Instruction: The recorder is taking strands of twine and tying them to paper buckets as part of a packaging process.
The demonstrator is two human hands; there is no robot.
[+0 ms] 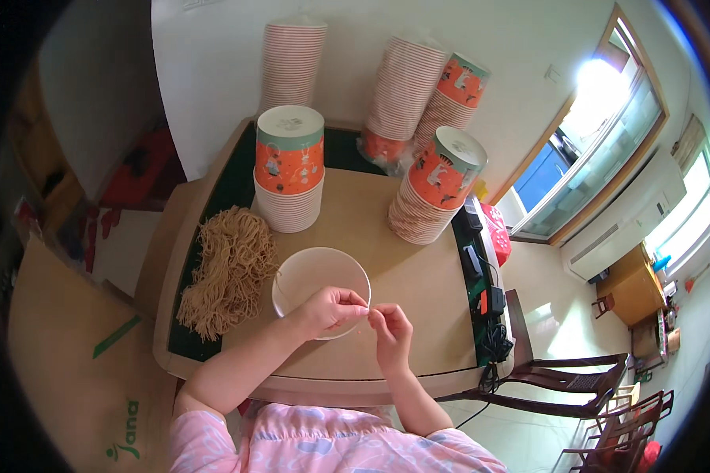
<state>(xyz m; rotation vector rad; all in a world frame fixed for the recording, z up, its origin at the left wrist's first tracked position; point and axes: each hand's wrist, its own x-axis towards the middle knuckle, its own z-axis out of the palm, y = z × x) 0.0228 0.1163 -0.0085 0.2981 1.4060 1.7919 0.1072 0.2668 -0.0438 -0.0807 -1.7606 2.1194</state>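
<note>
single head-worn fisheye view, steeply down, close over the table (418, 268)

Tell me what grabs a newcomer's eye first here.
The tall stacks of orange-and-white paper cups at the table's far side. Next the tan bundle of strings on the left. At the near edge, the left hand and right hand meet, fingertips pinched together over a white bowl.

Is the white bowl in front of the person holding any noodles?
No: the white bowl shows a bare inside, and the noodles lie in a heap on the table to its left.
</note>
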